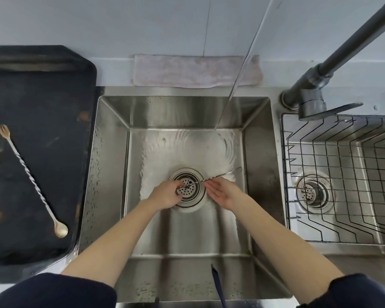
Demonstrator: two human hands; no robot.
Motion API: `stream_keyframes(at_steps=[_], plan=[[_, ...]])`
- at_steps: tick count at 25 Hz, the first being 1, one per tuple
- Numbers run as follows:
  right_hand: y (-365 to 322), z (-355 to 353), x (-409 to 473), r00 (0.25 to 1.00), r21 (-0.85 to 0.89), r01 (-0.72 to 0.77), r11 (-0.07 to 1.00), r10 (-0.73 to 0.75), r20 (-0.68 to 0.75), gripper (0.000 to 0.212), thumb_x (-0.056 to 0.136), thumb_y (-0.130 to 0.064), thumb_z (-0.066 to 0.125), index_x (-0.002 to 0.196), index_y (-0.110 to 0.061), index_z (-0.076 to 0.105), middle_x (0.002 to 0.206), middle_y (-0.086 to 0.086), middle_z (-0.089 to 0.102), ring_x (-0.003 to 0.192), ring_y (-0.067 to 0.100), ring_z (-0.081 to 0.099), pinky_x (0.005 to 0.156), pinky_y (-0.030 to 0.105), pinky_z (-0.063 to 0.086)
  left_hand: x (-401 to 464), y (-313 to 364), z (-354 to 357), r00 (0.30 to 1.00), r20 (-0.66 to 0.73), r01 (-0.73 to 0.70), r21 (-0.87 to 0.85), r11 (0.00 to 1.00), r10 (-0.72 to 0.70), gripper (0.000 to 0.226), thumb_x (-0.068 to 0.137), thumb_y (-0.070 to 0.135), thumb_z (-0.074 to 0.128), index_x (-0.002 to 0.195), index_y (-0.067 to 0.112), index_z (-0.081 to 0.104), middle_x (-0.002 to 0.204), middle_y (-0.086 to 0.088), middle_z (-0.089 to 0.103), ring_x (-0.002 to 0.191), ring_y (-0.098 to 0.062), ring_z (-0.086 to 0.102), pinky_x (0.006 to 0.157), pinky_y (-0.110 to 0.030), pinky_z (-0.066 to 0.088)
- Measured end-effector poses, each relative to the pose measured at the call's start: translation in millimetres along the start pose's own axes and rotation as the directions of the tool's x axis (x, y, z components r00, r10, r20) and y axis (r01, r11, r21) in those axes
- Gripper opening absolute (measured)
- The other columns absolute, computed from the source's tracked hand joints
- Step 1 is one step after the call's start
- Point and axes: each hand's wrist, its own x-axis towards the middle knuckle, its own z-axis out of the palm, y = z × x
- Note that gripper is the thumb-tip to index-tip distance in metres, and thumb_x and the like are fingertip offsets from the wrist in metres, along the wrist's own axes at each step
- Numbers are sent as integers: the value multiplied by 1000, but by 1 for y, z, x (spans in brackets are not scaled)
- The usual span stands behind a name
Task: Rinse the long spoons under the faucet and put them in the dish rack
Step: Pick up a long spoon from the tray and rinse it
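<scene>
Spoon (pixel 206 179) held low over the drain, left hand (pixel 166 194) gripping one end, right hand (pixel 223 193) flat beneath; water stream (pixel 231 94) falls beyond its far end.

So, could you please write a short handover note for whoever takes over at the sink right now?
Hands: left hand grips one end of a silver long spoon over the sink drain; right hand is open, fingers along its shaft.
Water from the faucet is running, landing behind the spoon.
A gold long spoon lies on the dark tray, left of the sink.
Dish rack holds no spoons.
Left: rinse both, rack both.
</scene>
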Motion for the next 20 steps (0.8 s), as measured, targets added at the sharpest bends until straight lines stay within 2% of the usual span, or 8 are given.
stream_keyframes(at_steps=[2, 4, 6, 8, 10, 12, 15, 20], plan=[[-1, -2, -2, 1000, -25, -1, 1000, 1, 7, 20, 98, -7, 40, 85, -4, 55, 139, 18, 50, 129, 26, 49, 105, 29, 38, -1, 1, 1, 1000, 4, 4, 48, 999, -4, 47, 88, 15, 49, 135, 19, 44, 140, -10, 47, 129, -28, 45, 106, -39, 40], [-1, -2, -5, 1000, -85, 29, 996, -29, 1, 22, 98, -10, 41, 112, 0, 56, 136, 16, 53, 128, 26, 49, 105, 30, 38, -4, 4, 0, 1000, -5, 3, 98, 995, -3, 48, 89, 17, 48, 136, 21, 42, 141, -9, 45, 130, -28, 43, 106, -40, 39], [-1, -1, -10, 995, -273, 91, 958, -101, -22, 33, 97, -13, 43, 126, 0, 50, 127, 14, 58, 123, 25, 53, 96, 26, 42, -7, 7, -4, 1000, -11, -8, 122, 993, 10, 48, 89, 18, 46, 137, 20, 40, 142, -9, 44, 130, -28, 43, 105, -41, 39], [-1, -1, -19, 964, -645, 193, 740, -267, -18, 35, 94, -15, 48, 126, -4, 53, 118, 11, 61, 116, 23, 54, 90, 24, 44, -13, 9, -10, 999, -27, -18, 146, 989, 22, 47, 90, 20, 46, 137, 20, 39, 142, -9, 44, 130, -29, 44, 105, -42, 38], [-1, 1, -31, 925, -866, 265, 425, -365, 104, 37, 92, -20, 50, 127, -9, 54, 128, 9, 59, 124, 23, 49, 103, 30, 39, -21, 12, -18, 997, -61, -28, 207, 978, 41, 46, 91, 24, 46, 136, 20, 40, 140, -9, 46, 128, -29, 45, 103, -42, 38], [2, 8, -46, 914, -929, 305, 211, -339, 223, 43, 92, -27, 52, 131, -11, 50, 137, 7, 54, 130, 25, 45, 111, 33, 35, -32, 15, -27, 993, -99, -34, 315, 949, 68, 45, 91, 31, 45, 134, 19, 42, 138, -10, 48, 126, -30, 47, 103, -42, 38], [8, 23, -73, 883, -942, 335, -31, -338, 325, 50, 89, -33, 54, 135, -16, 45, 141, 6, 51, 132, 26, 44, 112, 40, 34, -54, 22, -43, 976, -192, -18, 388, 921, 100, 48, 91, 36, 45, 134, 17, 42, 139, -9, 49, 126, -29, 47, 104, -43, 36], [21, 48, -116, 817, -902, 369, -224, -384, 429, 53, 90, -31, 53, 139, -16, 38, 145, 7, 45, 133, 27, 41, 112, 41, 34, -102, 19, -66, 923, -354, -25, 337, 941, 151, 47, 92, 37, 44, 135, 18, 41, 139, -7, 48, 127, -27, 46, 103, -41, 37]])
